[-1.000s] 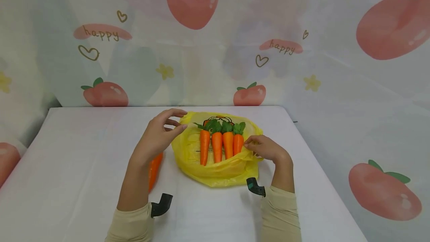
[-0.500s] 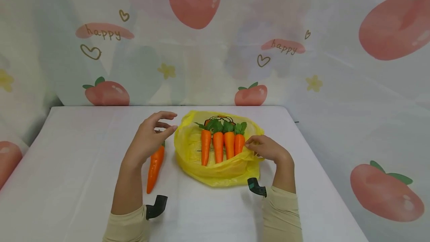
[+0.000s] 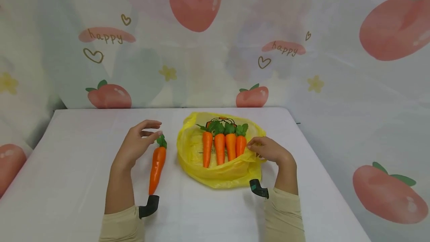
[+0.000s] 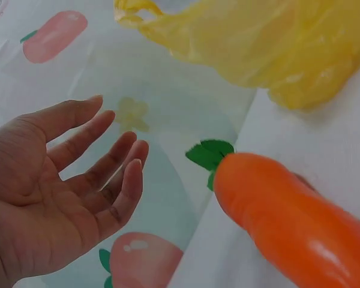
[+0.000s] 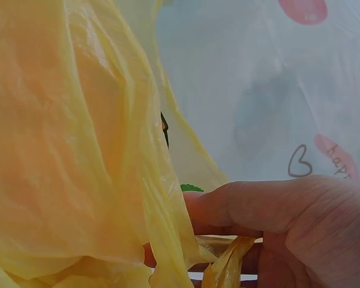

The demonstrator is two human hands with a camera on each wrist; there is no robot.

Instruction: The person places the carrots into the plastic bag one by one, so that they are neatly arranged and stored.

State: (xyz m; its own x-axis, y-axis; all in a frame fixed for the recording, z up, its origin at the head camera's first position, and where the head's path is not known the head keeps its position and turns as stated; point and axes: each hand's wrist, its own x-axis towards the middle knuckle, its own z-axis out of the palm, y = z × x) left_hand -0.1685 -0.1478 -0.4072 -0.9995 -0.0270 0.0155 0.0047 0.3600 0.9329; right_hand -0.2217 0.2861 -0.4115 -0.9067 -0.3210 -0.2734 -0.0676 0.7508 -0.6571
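Orange and alone, the loose carrot [image 3: 157,166] lies on the white table [image 3: 67,167] just left of the yellow bag [image 3: 215,171], leaf end away from the person, tip toward them. The left hand [image 3: 136,145] hovers beside its leaf end with fingers spread and relaxed, holding nothing; the left wrist view shows the open palm [image 4: 54,198] apart from the carrot [image 4: 288,216]. The right hand [image 3: 267,149] pinches the bag's right edge, thumb and fingers closed on the thin plastic [image 5: 168,240].

To take the carrot well, I judge a grasp across the thick upper body, just below the leaves, would be steadiest; the smooth, tapering skin could slip from a hold nearer the tip. The right hand's pinch looks useful for keeping the bag's mouth spread and low.

Four carrots [image 3: 223,146] sit side by side in the bag, leaves toward the backdrop, filling the middle and right. The free room appears to be at the bag's left side, and its raised near-left rim stands between the loose carrot and that room. A fruit-printed cloth [image 3: 302,47] hangs behind the table
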